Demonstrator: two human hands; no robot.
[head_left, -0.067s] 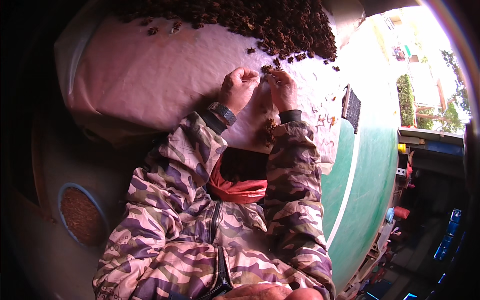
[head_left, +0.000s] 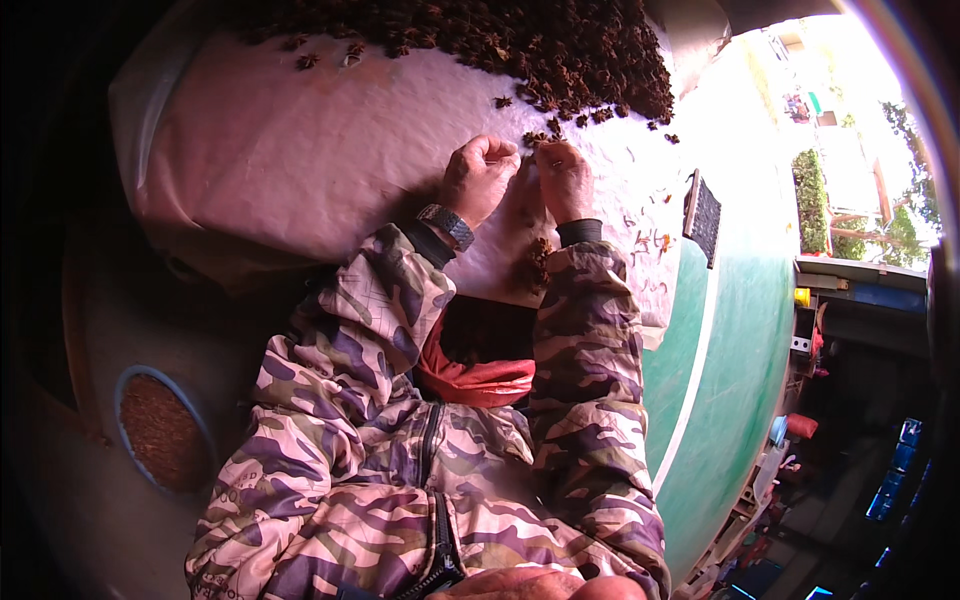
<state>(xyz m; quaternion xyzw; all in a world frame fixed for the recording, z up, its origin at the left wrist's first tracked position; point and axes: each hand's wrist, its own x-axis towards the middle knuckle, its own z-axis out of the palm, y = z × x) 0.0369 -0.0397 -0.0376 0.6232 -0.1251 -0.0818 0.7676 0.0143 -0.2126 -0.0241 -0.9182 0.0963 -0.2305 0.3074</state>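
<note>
My left hand (head_left: 480, 180), with a dark wristwatch, is raised over the pale sheet (head_left: 270, 150), thumb and finger pinched on something I cannot make out. Just right of it, my right hand (head_left: 566, 182) has its fingers bent together beside a few loose star anise (head_left: 537, 138); what they hold is hidden. A large dark pile of star anise (head_left: 590, 60) lies beyond both hands. A small cluster (head_left: 541, 260) sits by my right wrist. Below the sheet's near edge, between my sleeves, is a red bag (head_left: 470, 385) with a dark inside.
A blue-rimmed basin (head_left: 124, 420) of brown bits is at lower left. On the right are a green surface (head_left: 740, 370) with a white line, a black mesh tray (head_left: 704, 215), stacked odds and ends including a red container (head_left: 801, 426), and greenery outside.
My right hand's fingertips have shifted very slightly. The rest looks the same.
</note>
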